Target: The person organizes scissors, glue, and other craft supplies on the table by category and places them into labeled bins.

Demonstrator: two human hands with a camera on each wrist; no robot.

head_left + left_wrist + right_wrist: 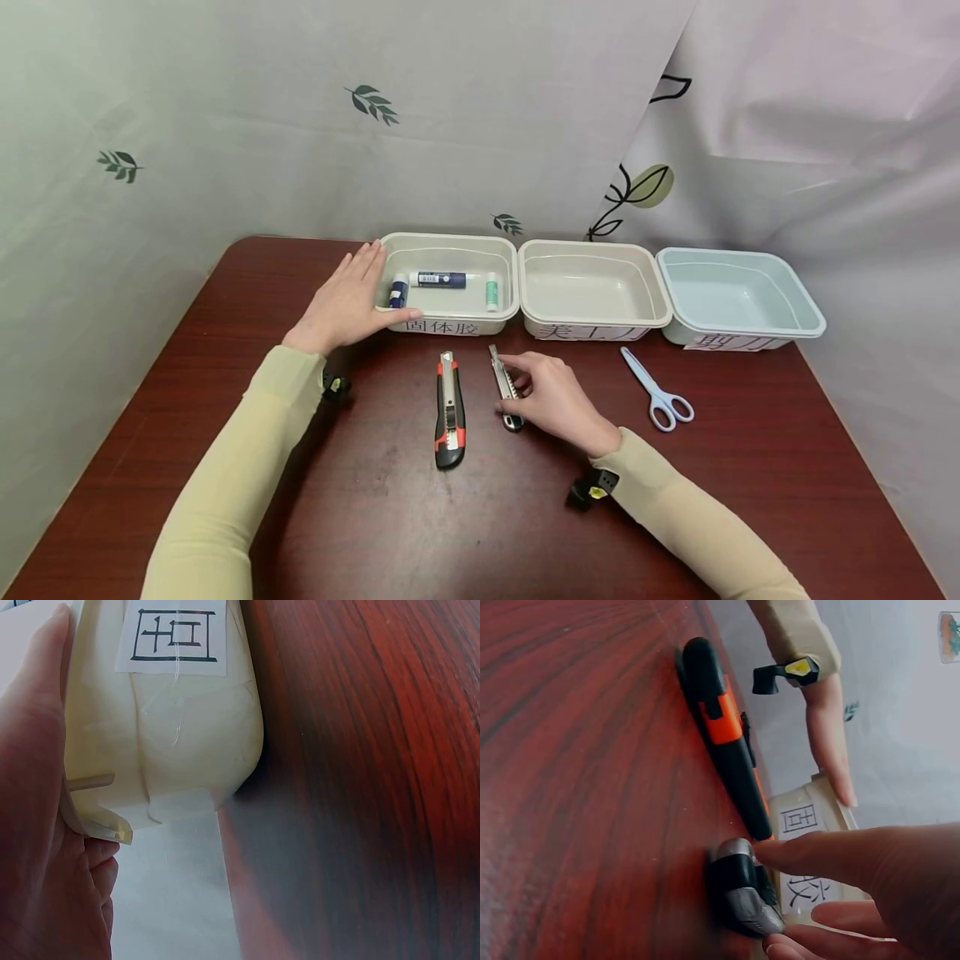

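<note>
My left hand (347, 298) rests at the left end of the cream bin (452, 242), fingers stretched along its left rim and thumb across its front corner. Inside that bin lie two dark blue glue sticks (441, 280) and a green and white one (492, 293). My right hand (551, 392) has its thumb and fingers about a silver utility knife (506, 383), which lies on the table; in the right wrist view the knife's rounded end (742, 889) sits between thumb and fingers. Left of it lies a bigger black and red utility knife (450, 417).
A second cream bin (592, 247) stands in the middle and a light blue bin (738, 255) at the right, each with a handwritten front label. Light blue scissors (657, 392) lie before the blue bin. Behind the dark red table (360, 517) hangs a pale curtain (247, 125).
</note>
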